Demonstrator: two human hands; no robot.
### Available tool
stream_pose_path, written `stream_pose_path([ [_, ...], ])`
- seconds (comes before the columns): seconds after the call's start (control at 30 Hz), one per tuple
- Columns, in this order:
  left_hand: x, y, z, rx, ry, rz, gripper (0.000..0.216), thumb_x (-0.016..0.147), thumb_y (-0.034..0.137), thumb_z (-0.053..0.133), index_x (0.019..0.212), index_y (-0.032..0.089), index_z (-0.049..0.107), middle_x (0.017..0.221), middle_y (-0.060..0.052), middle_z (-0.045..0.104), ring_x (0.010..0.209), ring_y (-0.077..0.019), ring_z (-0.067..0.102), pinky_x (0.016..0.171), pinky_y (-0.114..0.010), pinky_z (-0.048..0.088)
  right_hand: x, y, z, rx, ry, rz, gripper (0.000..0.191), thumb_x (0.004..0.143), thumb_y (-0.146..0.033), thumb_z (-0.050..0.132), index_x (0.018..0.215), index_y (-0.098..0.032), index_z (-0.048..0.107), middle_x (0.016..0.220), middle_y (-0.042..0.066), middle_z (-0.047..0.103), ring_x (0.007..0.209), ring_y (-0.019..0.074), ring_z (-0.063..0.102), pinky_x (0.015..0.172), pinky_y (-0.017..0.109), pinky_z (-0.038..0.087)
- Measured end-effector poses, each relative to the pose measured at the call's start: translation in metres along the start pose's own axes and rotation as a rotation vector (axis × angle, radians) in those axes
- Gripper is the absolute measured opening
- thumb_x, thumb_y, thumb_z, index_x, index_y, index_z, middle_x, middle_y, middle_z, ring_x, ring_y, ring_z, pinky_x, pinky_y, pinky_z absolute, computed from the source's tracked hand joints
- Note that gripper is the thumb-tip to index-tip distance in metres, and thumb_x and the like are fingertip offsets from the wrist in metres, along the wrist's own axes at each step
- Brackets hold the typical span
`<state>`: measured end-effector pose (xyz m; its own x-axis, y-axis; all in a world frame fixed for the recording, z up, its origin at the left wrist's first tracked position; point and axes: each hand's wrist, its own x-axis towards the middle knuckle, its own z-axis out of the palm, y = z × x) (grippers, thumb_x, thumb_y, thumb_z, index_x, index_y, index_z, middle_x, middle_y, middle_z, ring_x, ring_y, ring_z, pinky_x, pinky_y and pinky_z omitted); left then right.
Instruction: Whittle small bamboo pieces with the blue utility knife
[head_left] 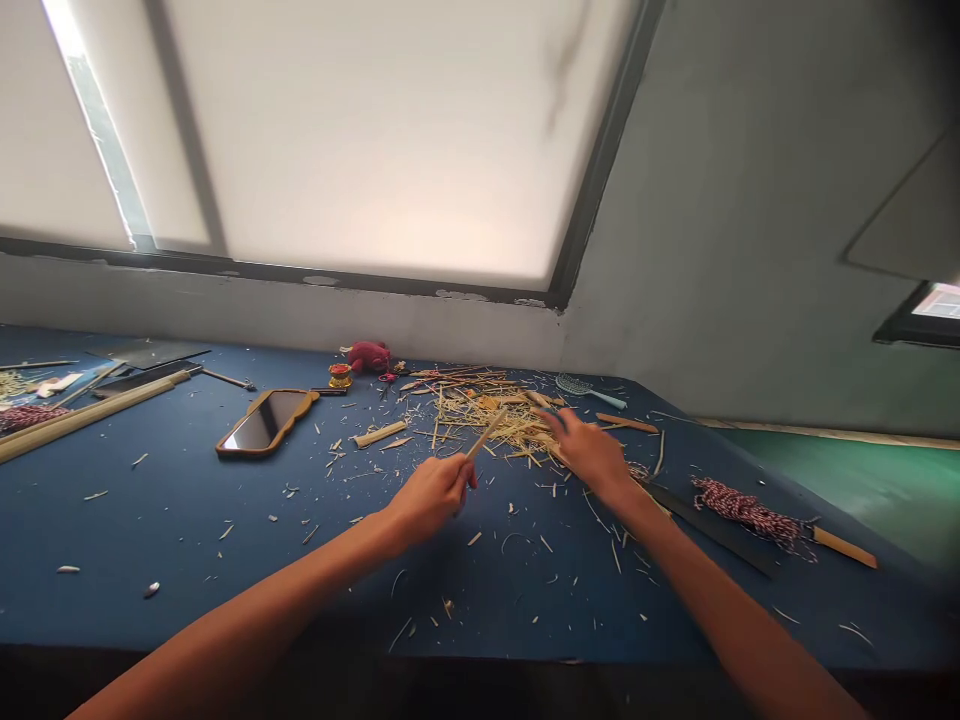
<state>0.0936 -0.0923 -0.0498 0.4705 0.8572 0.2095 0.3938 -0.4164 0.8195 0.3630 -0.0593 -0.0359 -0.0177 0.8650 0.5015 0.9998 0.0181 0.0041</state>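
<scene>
My left hand is closed around a thin bamboo strip, which tilts up and away over the blue table. To its right, my right hand reaches over the near edge of a pile of bamboo shavings and slivers. Its fingers are curled and slightly blurred, and something slim and dark shows at the fingertips; I cannot make out its kind. A long dark flat blade-like piece lies under and beyond my right wrist. A short bamboo piece rests left of the pile.
A mirror with a wavy brown frame lies at left. Behind are a red figurine, a small gold pot and a pale hairbrush. A red-and-white cord bundle lies right; long bamboo poles lie far left.
</scene>
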Motion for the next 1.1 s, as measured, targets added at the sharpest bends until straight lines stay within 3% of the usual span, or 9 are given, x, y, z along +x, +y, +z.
stream_pose_path([
  [0.13,-0.002,-0.004,0.000,0.011,0.005,0.032,0.034,0.094,0.038,0.030,0.081,0.020,0.056,0.050,0.002,0.051,0.050,-0.0134,0.046,0.058,-0.025,0.032,0.004,0.045,-0.007,0.096,0.079,0.234,0.070,0.089,-0.068,0.011,0.100,-0.017,0.057,0.058,0.009,0.062,0.048,0.0224,0.056,0.043,0.026,0.024],
  [0.2,-0.001,-0.006,0.000,-0.001,0.047,0.011,0.033,0.093,0.041,0.034,0.083,0.020,0.056,0.053,0.002,0.050,0.053,-0.0137,0.045,0.058,-0.025,0.031,0.000,0.048,-0.007,0.199,0.093,0.239,0.068,0.089,-0.068,0.013,0.102,-0.017,0.057,0.056,0.007,0.061,0.047,0.0223,0.056,0.042,0.025,0.025],
  [0.37,0.004,-0.008,-0.005,-0.213,0.130,-0.066,0.041,0.092,0.052,0.033,0.091,0.019,0.057,0.073,0.000,0.048,0.068,-0.0137,0.042,0.062,-0.024,0.032,-0.015,0.005,-0.001,0.298,0.140,0.001,0.056,0.090,-0.063,0.027,0.104,-0.017,0.056,0.050,0.001,0.056,0.041,0.0185,0.053,0.043,0.023,0.028],
  [0.57,0.007,-0.006,-0.001,-0.588,-0.058,-0.117,0.040,0.088,0.058,0.038,0.085,0.018,0.046,0.066,0.006,0.027,0.055,-0.0089,0.022,0.051,-0.020,0.022,-0.033,-0.034,-0.003,0.340,0.210,-0.265,0.039,0.093,-0.051,0.037,0.101,-0.017,0.055,0.068,0.002,0.066,0.052,0.0146,0.059,0.049,0.022,0.033],
  [0.67,0.008,-0.008,0.005,-0.604,-0.114,-0.088,0.041,0.088,0.059,0.037,0.083,0.019,0.042,0.064,0.006,0.027,0.053,-0.0086,0.019,0.049,-0.021,0.019,-0.039,-0.042,-0.002,0.270,0.213,-0.356,0.038,0.092,-0.051,0.041,0.099,-0.018,0.057,0.074,0.003,0.068,0.060,0.0155,0.063,0.053,0.023,0.034],
  [0.8,0.007,-0.012,0.008,-0.532,-0.056,-0.063,0.039,0.089,0.057,0.038,0.079,0.019,0.038,0.068,0.005,0.033,0.055,-0.0085,0.023,0.051,-0.022,0.021,-0.040,-0.048,0.000,0.221,0.204,-0.446,0.040,0.091,-0.053,0.041,0.095,-0.018,0.060,0.079,0.004,0.069,0.067,0.0161,0.065,0.055,0.024,0.033],
  [0.87,0.005,-0.011,0.008,-0.522,-0.068,-0.078,0.038,0.089,0.056,0.039,0.079,0.019,0.037,0.068,0.005,0.033,0.055,-0.0085,0.024,0.051,-0.022,0.021,-0.033,-0.042,-0.001,0.230,0.192,-0.381,0.041,0.091,-0.055,0.040,0.096,-0.019,0.060,0.076,0.003,0.068,0.063,0.0159,0.063,0.053,0.024,0.032],
  [1.03,-0.002,-0.003,0.010,-0.506,-0.194,-0.080,0.037,0.089,0.055,0.040,0.079,0.019,0.038,0.068,0.005,0.033,0.056,-0.0075,0.027,0.051,-0.021,0.023,-0.005,0.006,-0.006,0.292,0.208,0.116,0.056,0.091,-0.063,0.027,0.105,-0.018,0.058,0.054,0.001,0.057,0.045,0.0164,0.051,0.044,0.024,0.025],
  [1.1,-0.002,-0.002,0.012,-0.525,-0.197,-0.081,0.038,0.088,0.056,0.041,0.080,0.019,0.038,0.069,0.005,0.035,0.055,-0.0068,0.029,0.051,-0.021,0.024,-0.001,0.022,-0.009,0.356,0.235,0.203,0.057,0.090,-0.063,0.026,0.105,-0.018,0.057,0.051,-0.001,0.052,0.042,0.0159,0.048,0.043,0.023,0.024],
])
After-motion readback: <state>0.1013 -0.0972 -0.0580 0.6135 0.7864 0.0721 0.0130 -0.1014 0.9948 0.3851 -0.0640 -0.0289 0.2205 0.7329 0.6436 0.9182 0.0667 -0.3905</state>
